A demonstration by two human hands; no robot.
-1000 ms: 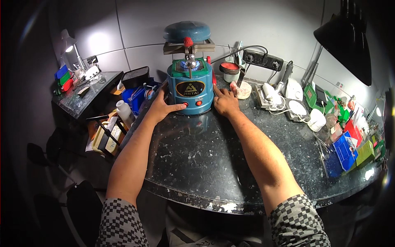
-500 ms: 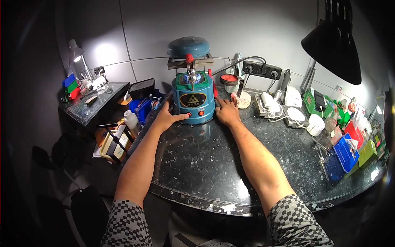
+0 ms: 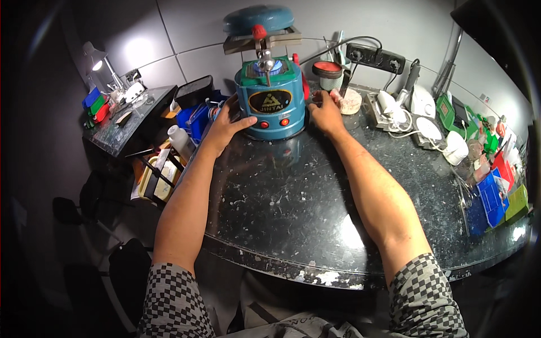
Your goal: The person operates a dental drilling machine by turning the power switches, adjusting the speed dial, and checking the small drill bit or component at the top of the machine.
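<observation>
A blue vacuum forming machine (image 3: 271, 121) stands at the far edge of the worktop, with a domed blue top (image 3: 259, 19), a red knob (image 3: 258, 31) and a green plate (image 3: 282, 73). My left hand (image 3: 226, 127) lies open against its left side, thumb stretched along the front just left of a red button (image 3: 264, 124); its other fingers are partly hidden behind the body. Close by the machine's right side, my right hand (image 3: 327, 114) is empty as far as I see, its fingers loosely bent and apart. A pale plaster model (image 3: 348, 101) sits right beside that hand.
Behind the right hand stands a cup with a red inside (image 3: 327, 70), near a black power strip (image 3: 375, 58). Farther right are white corded devices (image 3: 428, 128), a blue tray (image 3: 492, 200) and a black lamp (image 3: 490, 34). A side table (image 3: 127, 127) with a lamp is at left.
My left thumb has drawn back from the red button. My right hand's fingers, spread on the worktop before, are now more bent, beside the plaster model. The whole view has shifted and tilted down.
</observation>
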